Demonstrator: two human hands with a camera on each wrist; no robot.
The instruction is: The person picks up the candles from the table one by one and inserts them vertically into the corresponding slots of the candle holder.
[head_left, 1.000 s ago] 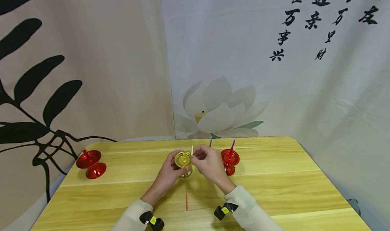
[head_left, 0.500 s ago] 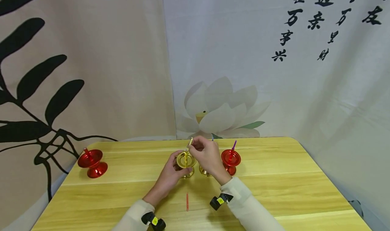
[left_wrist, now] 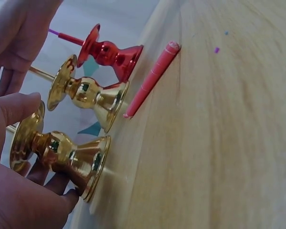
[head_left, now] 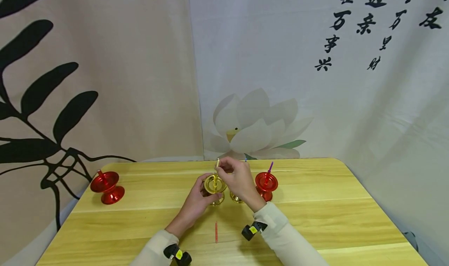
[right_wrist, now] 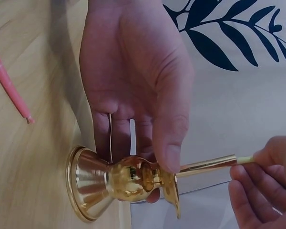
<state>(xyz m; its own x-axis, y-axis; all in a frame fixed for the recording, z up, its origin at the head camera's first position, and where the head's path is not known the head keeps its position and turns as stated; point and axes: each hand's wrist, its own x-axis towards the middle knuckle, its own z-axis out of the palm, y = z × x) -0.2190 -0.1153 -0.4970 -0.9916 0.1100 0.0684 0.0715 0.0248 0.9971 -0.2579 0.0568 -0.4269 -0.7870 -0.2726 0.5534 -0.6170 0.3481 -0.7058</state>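
Observation:
My left hand (head_left: 194, 201) grips a gold candle holder (right_wrist: 133, 179), thumb at the edge of its dish and fingers behind the stem. The holder stands upright on the table. Pinched in the fingertips of my right hand (head_left: 241, 180) is a thin pale yellow candle (right_wrist: 244, 160). Its lower end meets the top of the holder's upright gold tube (right_wrist: 207, 165) in the right wrist view. A second gold candle holder (left_wrist: 86, 93) stands just to the right, partly hidden by my right hand; a blue candle tip (head_left: 246, 160) shows above that hand.
Further right stands a red candle holder (head_left: 266, 183) with a purple candle (head_left: 270, 167). Another red candle holder (head_left: 106, 183) is at the table's left edge. A red candle (head_left: 216, 233) lies in front of my hands. Small purple (left_wrist: 217, 49) and blue bits lie on the table (head_left: 336, 215).
My right hand has lifted the yellow candle from beside the dish and moved it left over the holder's tube, bringing it upright. The left hand keeps its grip.

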